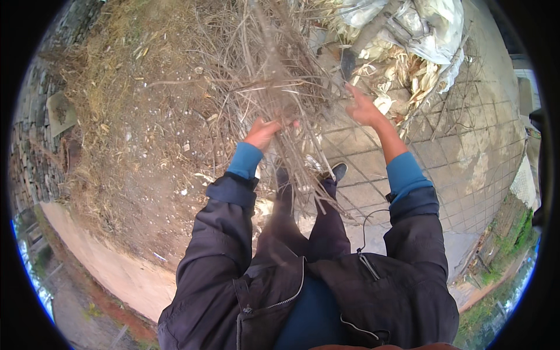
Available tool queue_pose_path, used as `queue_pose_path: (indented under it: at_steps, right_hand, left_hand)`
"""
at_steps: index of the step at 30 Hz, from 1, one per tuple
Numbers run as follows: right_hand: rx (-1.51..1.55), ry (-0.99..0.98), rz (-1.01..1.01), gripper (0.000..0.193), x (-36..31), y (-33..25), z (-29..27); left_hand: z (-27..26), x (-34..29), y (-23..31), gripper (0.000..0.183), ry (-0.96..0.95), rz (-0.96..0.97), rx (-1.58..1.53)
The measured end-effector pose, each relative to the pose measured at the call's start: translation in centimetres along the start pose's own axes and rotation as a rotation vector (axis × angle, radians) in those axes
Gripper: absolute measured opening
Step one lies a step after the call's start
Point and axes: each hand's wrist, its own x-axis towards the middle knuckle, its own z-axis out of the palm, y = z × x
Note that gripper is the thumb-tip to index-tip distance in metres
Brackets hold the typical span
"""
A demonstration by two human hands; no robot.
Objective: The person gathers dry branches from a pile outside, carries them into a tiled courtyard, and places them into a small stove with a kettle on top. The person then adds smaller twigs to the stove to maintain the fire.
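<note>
head view: the left hand [262,134] is clamped round a bundle of dry sticks [290,153] in front of the legs [328,233], likely mid-length so the long loose ends balance; the right hand [364,109] stands apart, fingers parted and seemingly empty, near pale husks [421,73]

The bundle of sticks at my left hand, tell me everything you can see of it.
The bundle of sticks looks like dry, bare twigs, grey-brown, thin and uneven, loosely gathered with some ends jutting out. The left hand grips it, fingers partly hidden among the twigs. Its near ends show in front of the legs; its far part blurs into the brush behind, so its full length is unclear.
</note>
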Motion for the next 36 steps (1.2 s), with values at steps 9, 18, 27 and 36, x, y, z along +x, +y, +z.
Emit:
queue_pose_path:
  at_steps: [9, 18, 27, 36]
  right_hand:
    - [0.53, 0.111, 0.158, 0.116, 5.3, -3.5, 11.6]
    - [-0.073, 0.506, 0.047, 0.065, 5.6, 1.5, 9.9]
    - [-0.42, 0.42, 0.326, 0.028, -11.3, 16.1, 0.1]
    - [-0.63, 0.448, 0.87, 0.029, -45.5, 18.9, 0.0]
  left_hand:
    - [-5.0, -3.4, 2.6, 0.044, 0.257, 0.092, -0.176]
    - [-14.1, -10.6, 6.9, 0.032, 0.217, 0.165, 0.01]
    - [-20.0, -12.1, 8.3, 0.034, 0.188, 0.207, 0.017]
    - [-21.9, -9.1, 12.0, 0.031, 0.42, 0.067, 0.187]
